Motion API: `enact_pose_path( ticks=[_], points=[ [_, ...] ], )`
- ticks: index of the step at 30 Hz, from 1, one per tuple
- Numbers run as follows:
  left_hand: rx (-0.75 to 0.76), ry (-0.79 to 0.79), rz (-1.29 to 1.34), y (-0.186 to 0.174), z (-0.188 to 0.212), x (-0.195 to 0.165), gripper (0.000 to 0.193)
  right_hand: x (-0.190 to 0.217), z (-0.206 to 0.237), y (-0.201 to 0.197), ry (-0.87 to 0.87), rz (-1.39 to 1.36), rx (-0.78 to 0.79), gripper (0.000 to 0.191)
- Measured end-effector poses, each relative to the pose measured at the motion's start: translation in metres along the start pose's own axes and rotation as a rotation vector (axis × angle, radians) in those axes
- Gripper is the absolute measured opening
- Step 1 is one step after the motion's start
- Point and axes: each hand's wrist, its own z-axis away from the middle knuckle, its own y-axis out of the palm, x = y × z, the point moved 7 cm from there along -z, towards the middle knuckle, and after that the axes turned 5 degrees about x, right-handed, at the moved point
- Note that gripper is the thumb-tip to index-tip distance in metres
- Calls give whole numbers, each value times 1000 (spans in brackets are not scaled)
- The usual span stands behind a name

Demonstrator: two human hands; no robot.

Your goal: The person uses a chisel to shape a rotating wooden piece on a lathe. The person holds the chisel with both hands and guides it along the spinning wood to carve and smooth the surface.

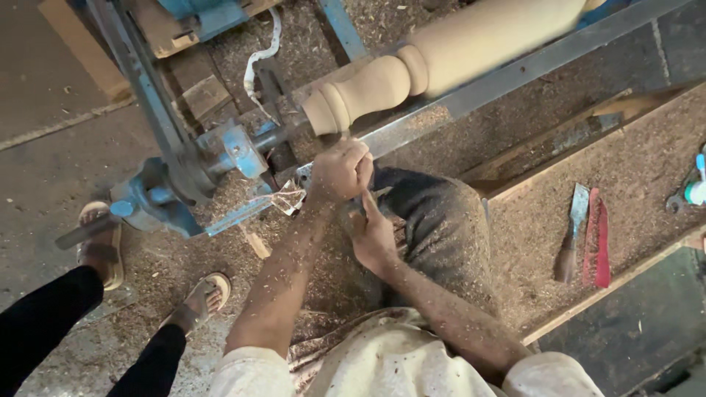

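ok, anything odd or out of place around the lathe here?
Sawdust lies thick over the bench and floor. A chisel and a red tool lie loose in it. Another person's sandalled feet stand close to the lathe. Both hands sit right under the turned spindle.

A wooden desk (pixel 640 165), framed by raised timber edges, is covered in a thick layer of sawdust (pixel 529 220) and shavings. On it, towards the right, a chisel (pixel 572 234) with a dark handle lies just beside a flat red tool (pixel 598 239), the two nearly parallel. The floor (pixel 51 169) to the left is grey concrete, strewn with sawdust near the blue lathe frame (pixel 173 184), and two sandalled feet (pixel 202 298) stand on it.
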Motion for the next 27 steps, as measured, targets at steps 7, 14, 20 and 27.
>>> enact_pose_path(
  ticks=[7, 14, 20, 27],
  points=[
    [77, -32, 16, -8, 8, 3, 11, 7, 2, 2, -95, -201, -14, 50],
    [364, 344, -221, 5, 32, -6, 49, -55, -28, -52, 290, -538, 602, 35],
    [507, 394, -477, 38, 26, -2, 62, -53, -77, -95, 121, -252, 626, 44],
    [390, 255, -374, 34, 30, 8, 58, -58, -81, -72, 8, -321, 580, 47]
  ],
)
